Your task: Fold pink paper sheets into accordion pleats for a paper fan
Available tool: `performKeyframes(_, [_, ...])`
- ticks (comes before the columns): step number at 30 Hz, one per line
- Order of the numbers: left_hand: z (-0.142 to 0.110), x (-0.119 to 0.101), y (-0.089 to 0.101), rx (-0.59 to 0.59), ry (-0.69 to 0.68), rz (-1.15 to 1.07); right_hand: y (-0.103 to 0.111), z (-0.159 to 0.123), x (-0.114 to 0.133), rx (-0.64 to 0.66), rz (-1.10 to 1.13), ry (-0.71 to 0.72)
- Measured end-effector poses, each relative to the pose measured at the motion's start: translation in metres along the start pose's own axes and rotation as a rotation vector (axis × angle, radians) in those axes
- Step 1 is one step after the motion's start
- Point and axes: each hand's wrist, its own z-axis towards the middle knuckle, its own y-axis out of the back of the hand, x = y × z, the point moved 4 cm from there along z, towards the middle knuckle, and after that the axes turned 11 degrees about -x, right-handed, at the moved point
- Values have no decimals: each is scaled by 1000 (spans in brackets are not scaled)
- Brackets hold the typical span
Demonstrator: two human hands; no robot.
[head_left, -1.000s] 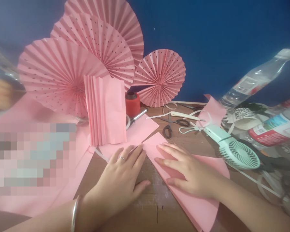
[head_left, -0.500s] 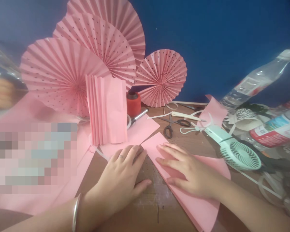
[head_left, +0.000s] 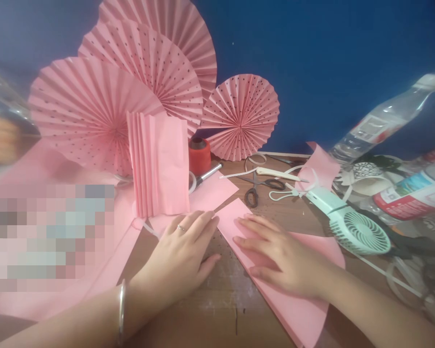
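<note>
A folded sheet of pink paper (head_left: 300,316) lies on the brown table, its long edge running diagonally toward me. My right hand (head_left: 275,253) rests flat on that sheet with the fingers spread. To its left, my left hand (head_left: 186,249) lies palm down with the fingers stretched out and the thumb apart; it wears a ring and a bracelet. Its fingertips are close to the sheet's far left corner, and nothing shows in its grasp. Just beyond stands a partly pleated piece of pink paper (head_left: 159,164), with narrow folds on its left side.
Pink paper fans (head_left: 241,116) lean against the blue wall. Behind my hands are a red thread spool (head_left: 199,157), black scissors (head_left: 255,183) and a cream-handled knife (head_left: 277,173). A mint handheld fan (head_left: 358,229) and plastic bottles (head_left: 387,121) stand right. A blurred hand (head_left: 2,140) appears far left.
My left hand has shifted slightly left, and its fingertips have moved a little further away from me. My right hand stays on the folded sheet.
</note>
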Motion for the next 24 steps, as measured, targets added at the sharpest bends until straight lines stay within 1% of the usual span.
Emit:
performKeyframes(2, [-1, -3, -1, 14, -39, -37, 1, 0, 0, -7, 7, -2])
performKeyframes(8, [0, -3, 0, 22, -40, -74, 1, 0, 1, -7, 4, 13])
performKeyframes(14, [1, -8, 3, 68, -111, -25, 0, 0, 0, -7, -10, 12])
performKeyframes(18, [-2, -11, 3, 85, -131, -11, -1, 0, 0, -1, -29, 11])
performKeyframes(21, [-7, -16, 1, 96, -189, -52, -1, 0, 0, -1, -26, 12])
performKeyframes(24, [-14, -20, -3, 133, -245, -112, 0, -1, 1, -7, -18, 11])
